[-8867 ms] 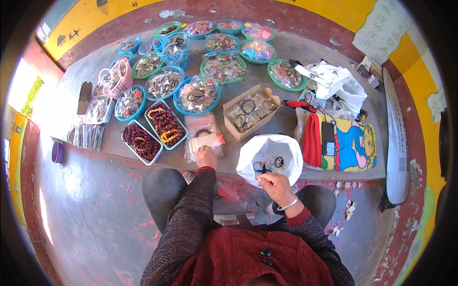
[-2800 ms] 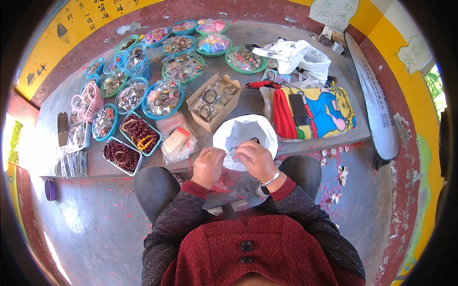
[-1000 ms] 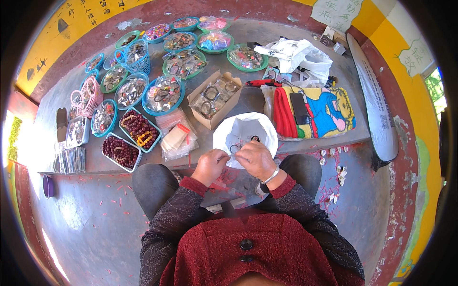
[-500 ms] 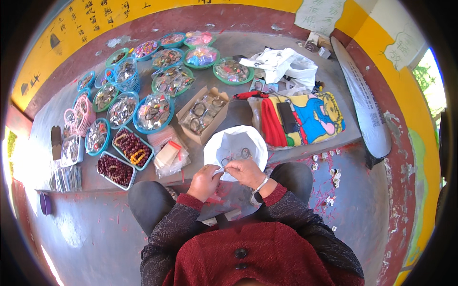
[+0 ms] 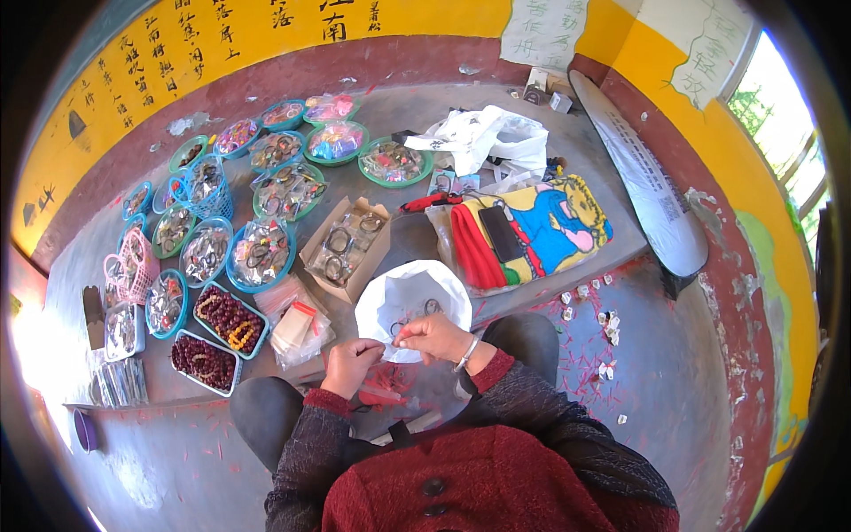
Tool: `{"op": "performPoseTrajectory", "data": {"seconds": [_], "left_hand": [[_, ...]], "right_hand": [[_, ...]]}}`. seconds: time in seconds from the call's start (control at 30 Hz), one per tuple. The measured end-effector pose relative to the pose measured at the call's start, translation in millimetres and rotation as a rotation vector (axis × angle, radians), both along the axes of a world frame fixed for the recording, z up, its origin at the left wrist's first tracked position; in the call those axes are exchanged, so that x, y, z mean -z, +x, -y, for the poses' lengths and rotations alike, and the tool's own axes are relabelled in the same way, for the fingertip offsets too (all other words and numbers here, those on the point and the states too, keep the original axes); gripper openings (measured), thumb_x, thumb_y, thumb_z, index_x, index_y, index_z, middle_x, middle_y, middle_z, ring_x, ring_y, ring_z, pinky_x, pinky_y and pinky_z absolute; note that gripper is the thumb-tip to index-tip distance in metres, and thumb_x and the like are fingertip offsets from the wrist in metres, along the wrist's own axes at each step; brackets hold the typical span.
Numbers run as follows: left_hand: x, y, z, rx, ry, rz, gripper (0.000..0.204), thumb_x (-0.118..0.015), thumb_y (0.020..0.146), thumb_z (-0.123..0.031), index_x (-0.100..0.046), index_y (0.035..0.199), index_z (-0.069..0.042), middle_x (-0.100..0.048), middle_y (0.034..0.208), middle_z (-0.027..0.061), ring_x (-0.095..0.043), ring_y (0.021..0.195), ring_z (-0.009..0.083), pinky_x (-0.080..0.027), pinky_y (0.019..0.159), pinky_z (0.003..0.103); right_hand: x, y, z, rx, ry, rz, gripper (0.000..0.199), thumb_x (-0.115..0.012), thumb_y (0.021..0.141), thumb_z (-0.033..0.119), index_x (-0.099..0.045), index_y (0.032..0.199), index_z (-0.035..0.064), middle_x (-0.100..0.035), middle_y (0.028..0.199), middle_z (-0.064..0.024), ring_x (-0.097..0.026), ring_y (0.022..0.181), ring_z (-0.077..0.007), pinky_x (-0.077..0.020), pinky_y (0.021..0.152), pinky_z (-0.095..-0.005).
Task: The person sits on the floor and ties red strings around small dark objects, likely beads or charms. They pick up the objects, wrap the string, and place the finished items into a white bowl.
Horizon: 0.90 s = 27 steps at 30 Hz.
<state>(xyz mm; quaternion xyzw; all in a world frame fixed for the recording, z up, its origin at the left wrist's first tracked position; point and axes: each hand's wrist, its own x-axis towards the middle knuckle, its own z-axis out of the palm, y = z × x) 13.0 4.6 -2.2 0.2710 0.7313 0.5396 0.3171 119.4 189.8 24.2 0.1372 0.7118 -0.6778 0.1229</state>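
Observation:
My left hand (image 5: 352, 364) is closed in a pinch at the near left edge of a white bag (image 5: 369, 299) that stands open. Whatever its fingertips hold is too small to make out. Over the bag's near rim my right hand (image 5: 437, 340) is also pinched, fingertips pointing left, and its grip hides what is in it. A small gap separates the two hands. Inside the bag lie a few dark ring-shaped bracelets (image 5: 432, 307), one of them close to my right fingertips. A silver bangle circles my right wrist.
Left of the bag stand a cardboard box (image 5: 379, 239) of packaged bracelets, clear plastic bags (image 5: 300, 330), trays of dark red beads (image 5: 204, 362) and several baskets of trinkets. A phone (image 5: 503, 234) rests on a colourful folded cloth (image 5: 567, 232) to the right. Red scraps litter the floor.
My hands, close together at the bag's rim before, have drawn apart, the left moving away to the left. The whole view has shifted, with the surroundings now lower and further left.

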Motion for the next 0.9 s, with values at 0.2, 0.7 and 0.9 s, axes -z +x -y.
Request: {"op": "performPoseTrajectory", "data": {"seconds": [0.2,0.7,0.9], "left_hand": [[3.1,1.2,1.1,-0.010,0.034,0.050,0.018,-0.063,0.081,-0.009,-0.066,0.095,0.001,-0.065,0.076,0.0042,-0.059,0.068,0.0080,-0.049,0.064,0.021],[-12.0,2.3,1.5,-0.005,0.102,0.159,0.017,-0.059,0.082,-0.002,-0.065,0.097,0.003,-0.064,0.092,0.0081,-0.061,0.081,0.0129,-0.050,0.074,0.024],[5.0,-2.0,2.3,0.033,0.087,0.162,0.018,-0.056,0.084,-0.001,-0.064,0.099,0.004,-0.065,0.092,0.0083,-0.062,0.081,0.0127,-0.051,0.073,0.023]], "right_hand": [[-2.4,0.0,1.7,-0.065,0.093,-0.029,0.021,-0.059,0.085,0.019,-0.064,0.098,0.0036,-0.062,0.071,0.0001,-0.054,0.046,-0.0061,-0.0395,0.042,-0.0191],[-1.4,0.9,-0.4,-0.118,0.220,-0.124,0.024,-0.053,0.088,0.022,-0.065,0.095,0.0021,-0.066,0.076,-0.0079,-0.064,0.061,-0.0125,-0.0467,0.047,-0.0239],[14.6,-0.4,-2.6,-0.159,0.165,-0.239,0.026,-0.051,0.090,0.022,-0.061,0.105,0.0029,-0.065,0.085,-0.0071,-0.065,0.071,-0.0121,-0.0462,0.050,-0.0229]]}}
